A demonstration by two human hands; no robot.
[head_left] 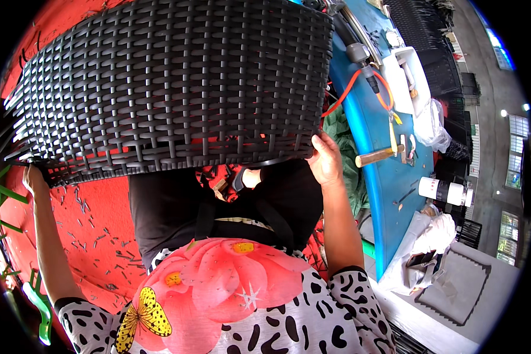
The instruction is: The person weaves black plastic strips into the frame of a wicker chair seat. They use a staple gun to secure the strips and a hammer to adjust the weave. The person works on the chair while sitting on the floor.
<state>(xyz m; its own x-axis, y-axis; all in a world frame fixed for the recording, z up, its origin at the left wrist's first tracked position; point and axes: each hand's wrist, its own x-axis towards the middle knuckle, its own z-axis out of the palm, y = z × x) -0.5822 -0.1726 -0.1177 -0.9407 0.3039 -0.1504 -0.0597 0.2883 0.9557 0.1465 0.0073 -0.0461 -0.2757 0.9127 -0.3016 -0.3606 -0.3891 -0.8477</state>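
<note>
The woven black panel (177,82) stretches in front of me, above the red floor (109,206), loose strands poking from its left edge. My left hand (36,179) grips its near left corner. Black scraps (125,256) lie scattered below. My right hand (326,162) grips the near right corner, thumb at the edge. Farther right, a wooden-handled hammer (379,156) lies on the blue worktop (389,203), with a white cylindrical container (435,189) near the far edge.

Spotted shirt (259,312), pink flower (212,274), yellow butterfly (153,310), black trousers (165,209)
</note>
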